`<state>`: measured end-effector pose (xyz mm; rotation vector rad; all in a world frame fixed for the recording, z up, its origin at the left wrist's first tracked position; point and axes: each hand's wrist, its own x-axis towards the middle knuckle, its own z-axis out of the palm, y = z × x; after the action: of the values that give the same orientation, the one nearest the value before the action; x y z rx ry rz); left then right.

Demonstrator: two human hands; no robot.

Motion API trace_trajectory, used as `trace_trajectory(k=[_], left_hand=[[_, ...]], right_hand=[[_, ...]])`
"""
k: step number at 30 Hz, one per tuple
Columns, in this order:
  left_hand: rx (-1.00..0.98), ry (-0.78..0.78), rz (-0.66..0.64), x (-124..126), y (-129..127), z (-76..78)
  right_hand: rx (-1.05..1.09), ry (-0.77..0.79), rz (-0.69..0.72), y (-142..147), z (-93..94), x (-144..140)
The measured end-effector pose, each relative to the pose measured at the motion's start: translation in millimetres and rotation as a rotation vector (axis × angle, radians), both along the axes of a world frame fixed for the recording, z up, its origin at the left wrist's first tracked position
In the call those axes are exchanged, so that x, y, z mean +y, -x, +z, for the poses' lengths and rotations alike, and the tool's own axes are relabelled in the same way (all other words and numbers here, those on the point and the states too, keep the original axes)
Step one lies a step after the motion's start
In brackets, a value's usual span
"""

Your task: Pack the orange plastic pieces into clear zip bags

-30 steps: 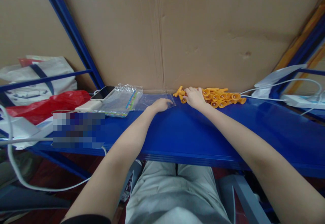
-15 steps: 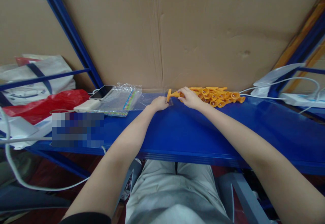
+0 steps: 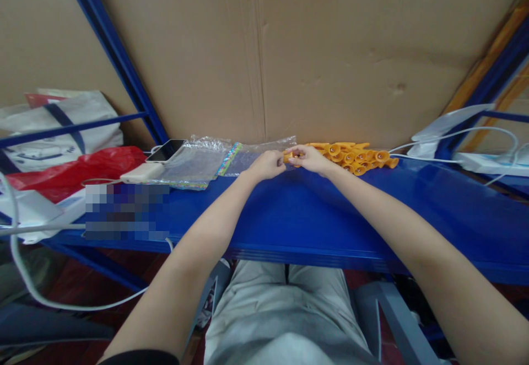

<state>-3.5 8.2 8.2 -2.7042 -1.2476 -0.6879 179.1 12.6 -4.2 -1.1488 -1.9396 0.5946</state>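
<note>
The right hand (image 3: 308, 158) has carried one orange plastic piece (image 3: 288, 157) from the pile (image 3: 351, 155) at the shelf's (image 3: 289, 216) back edge. It now pinches it at the mouth of the clear bag (image 3: 256, 155), which the left hand (image 3: 268, 164) has lifted and grips.

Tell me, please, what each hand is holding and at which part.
The left hand pinches the clear plastic bag at its right, open end. The right hand grips one orange plastic piece; which part cannot be told.
</note>
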Motion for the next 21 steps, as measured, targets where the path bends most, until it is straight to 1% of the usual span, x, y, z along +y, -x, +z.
trace_trajectory(k=[2, 3, 4, 8, 10, 12, 16, 18, 21], left_hand=[[-0.048, 0.007, 0.042, -5.0, 1.0, 3.7], [-0.071, 0.009, 0.094, -7.2, 2.7, 6.3], [-0.089, 0.012, 0.173, -8.8, 5.3, 9.1], [-0.157, 0.021, 0.6, -7.5, 23.3, 17.6], [-0.181, 0.028, 0.77, -2.8, 35.6, 16.9], [-0.205, 0.081, 0.903, 3.0, 47.9, 12.6], [-0.218, 0.223, 1.054, 12.8, 65.5, 0.3], [-0.21, 0.252, 1.076, 15.9, 69.3, -3.8], [-0.232, 0.211, 1.059, 19.7, 71.6, -4.6]], right_hand=[[0.006, -0.004, 0.017, 0.9, -1.1, -0.1], [0.008, -0.011, 0.023, 1.3, -1.7, 0.0], [0.012, -0.02, 0.029, 1.8, -2.3, 0.3], [0.052, -0.053, 0.036, 4.5, -3.6, 0.1], [0.069, -0.062, 0.043, 6.0, -3.7, -0.9], [0.08, -0.059, 0.044, 7.2, -4.1, -1.6], [0.126, -0.038, 0.046, 8.4, -7.4, 0.7], [0.161, -0.03, 0.059, 8.6, -9.6, 2.8], [0.201, 0.001, 0.083, 9.0, -11.5, 4.4]])
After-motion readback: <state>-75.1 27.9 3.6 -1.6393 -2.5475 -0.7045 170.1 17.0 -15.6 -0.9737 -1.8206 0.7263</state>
